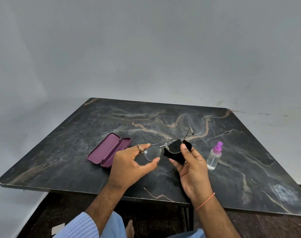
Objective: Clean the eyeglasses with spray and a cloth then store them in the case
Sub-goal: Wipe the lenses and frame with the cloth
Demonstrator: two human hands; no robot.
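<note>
Metal-framed eyeglasses (153,152) are held above the dark marble table (112,121), temples unfolded. My left hand (131,165) pinches the rim of the left lens between thumb and fingers. My right hand (191,169) holds a black cloth (175,148) around the right lens, thumb pressing on the front. A purple eyeglass case (108,150) lies open on the table to the left of my hands. A small clear spray bottle (215,156) with a purple nozzle stands to the right.
The table's near edge runs just below my wrists, and a grey wall rises behind its far edge. My knees and a bare foot show under the table.
</note>
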